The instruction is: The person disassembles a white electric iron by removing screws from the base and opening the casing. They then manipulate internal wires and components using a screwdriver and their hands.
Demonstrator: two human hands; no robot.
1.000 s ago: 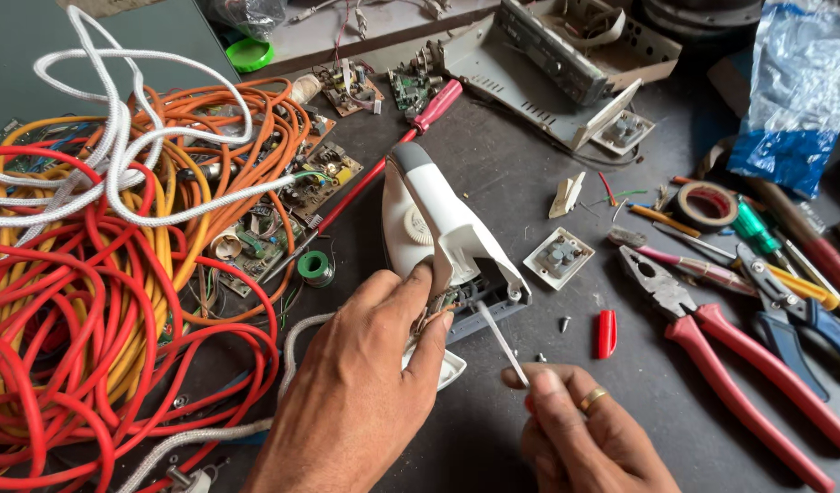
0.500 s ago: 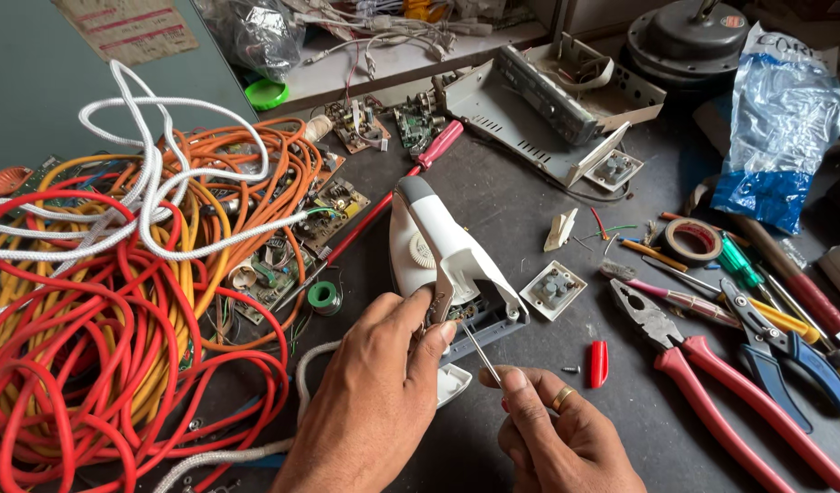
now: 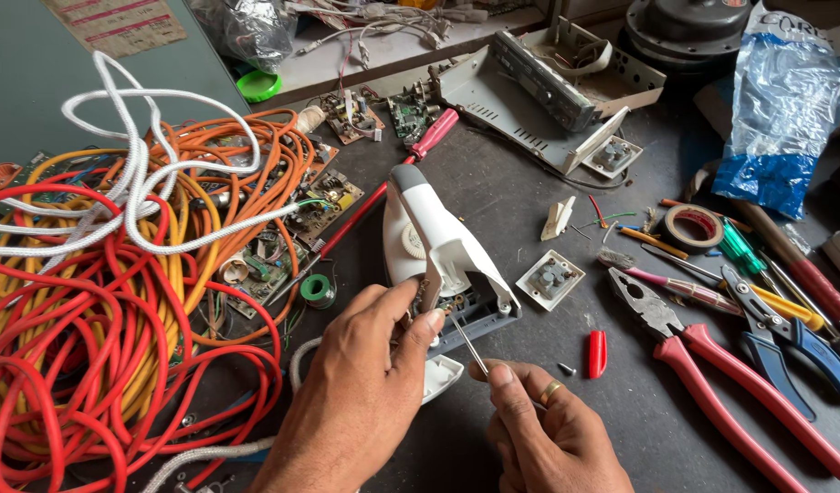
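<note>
1. Left hand (image 3: 361,393) grips the rear of the white clothes iron (image 3: 434,251) on the desk (image 3: 530,183).
2. Right hand (image 3: 548,438) pinches a thin screwdriver (image 3: 470,345), tip at the iron's opened back.
3. Red-handled pliers (image 3: 712,365) lie right of both hands.

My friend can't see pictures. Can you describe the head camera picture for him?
A left hand steadies a white clothes iron on a dark workbench while the right hand pokes a thin metal tool into its open back. Red-handled pliers lie right, tangled cables left.
</note>
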